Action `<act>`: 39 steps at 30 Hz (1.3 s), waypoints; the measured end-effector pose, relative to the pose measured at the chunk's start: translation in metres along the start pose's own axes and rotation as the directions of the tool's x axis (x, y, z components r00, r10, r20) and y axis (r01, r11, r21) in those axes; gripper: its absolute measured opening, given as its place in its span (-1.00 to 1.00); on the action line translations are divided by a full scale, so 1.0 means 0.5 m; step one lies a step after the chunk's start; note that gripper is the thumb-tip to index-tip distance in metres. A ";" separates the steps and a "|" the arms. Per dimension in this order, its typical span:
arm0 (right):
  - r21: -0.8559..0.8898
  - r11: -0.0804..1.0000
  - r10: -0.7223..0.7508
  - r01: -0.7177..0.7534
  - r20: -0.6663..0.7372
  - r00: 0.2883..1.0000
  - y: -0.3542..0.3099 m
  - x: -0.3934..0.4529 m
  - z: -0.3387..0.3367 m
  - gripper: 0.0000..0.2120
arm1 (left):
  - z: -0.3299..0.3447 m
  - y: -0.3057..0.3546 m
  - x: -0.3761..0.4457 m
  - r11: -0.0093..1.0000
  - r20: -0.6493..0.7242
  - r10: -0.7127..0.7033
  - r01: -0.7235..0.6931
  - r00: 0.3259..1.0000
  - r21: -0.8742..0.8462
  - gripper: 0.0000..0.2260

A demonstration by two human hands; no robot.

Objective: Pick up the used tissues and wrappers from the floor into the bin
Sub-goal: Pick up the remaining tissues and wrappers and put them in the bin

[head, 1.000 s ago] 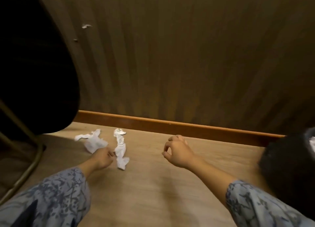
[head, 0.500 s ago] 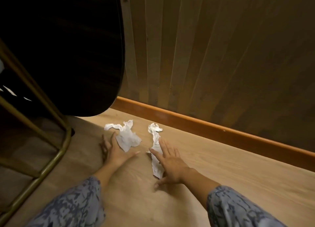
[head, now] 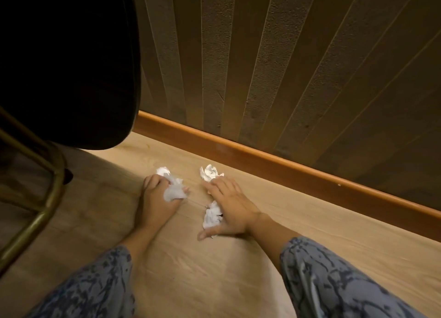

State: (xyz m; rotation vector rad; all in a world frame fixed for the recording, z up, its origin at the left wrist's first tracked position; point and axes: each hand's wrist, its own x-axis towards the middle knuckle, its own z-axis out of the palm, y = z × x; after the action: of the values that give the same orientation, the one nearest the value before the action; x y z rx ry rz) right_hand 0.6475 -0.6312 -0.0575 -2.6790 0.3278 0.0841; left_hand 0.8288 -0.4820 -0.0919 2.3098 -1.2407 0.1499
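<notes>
Sleeves: patterned blue-grey sleeves [head: 334, 279] reach forward over the wooden floor [head: 214, 282].
Right hand: the right hand [head: 232, 209] lies over a long twisted tissue [head: 212, 216], fingers [head: 216, 186] fairly straight and pressing it down, thumb under its near end; not yet gathered.
Left hand: the left hand [head: 156, 199] has its fingers curled round a crumpled tissue [head: 173, 190], gripping it on the floor.
Beyond: skirting board [head: 262, 157], panelled wall, a dark chair [head: 66, 66] on the left.
Progress: early by my reading; both tissues remain on the floor, no bin in sight.

Dim, warm light; deep shadow at upper left, slight motion blur, wide-angle bending at the edges
</notes>
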 end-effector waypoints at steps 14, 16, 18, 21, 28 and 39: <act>0.414 0.860 0.460 -0.299 -0.372 0.806 0.065 -0.221 0.022 -0.91 | 0.016 0.323 -0.013 0.838 0.312 -0.120 0.265 0.942 -0.477 -0.70; 0.456 0.837 0.490 -0.303 -0.374 0.788 0.102 -0.295 -0.010 -0.83 | 0.012 0.430 0.010 0.843 0.450 -0.033 0.266 0.893 -0.466 -0.83; 0.458 0.831 0.513 -0.316 -0.411 0.754 0.142 -0.376 -0.058 -0.75 | 0.017 0.533 0.027 0.858 0.526 0.018 0.257 0.850 -0.445 -0.70; 0.436 0.838 0.525 -0.327 -0.486 0.699 0.197 -0.502 -0.159 -0.81 | 0.012 0.702 0.028 0.822 0.573 0.073 0.275 0.817 -0.498 -0.54; 0.498 0.780 0.621 -0.380 -0.696 0.362 0.243 -0.833 -0.431 -0.75 | -0.041 1.120 -0.003 0.773 0.719 0.343 0.253 0.604 -0.582 -0.78; 0.788 0.322 0.671 -0.526 -0.581 -0.460 0.185 -1.297 -0.529 -0.74 | -0.096 1.562 -0.235 0.569 0.447 0.757 -0.144 0.477 -0.810 -0.71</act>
State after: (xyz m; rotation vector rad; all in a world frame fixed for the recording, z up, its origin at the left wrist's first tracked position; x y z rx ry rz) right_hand -0.0023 -0.6861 0.2142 -1.3112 2.2811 -1.4146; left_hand 0.1390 -0.7245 0.2101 1.2241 -1.9369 -1.0835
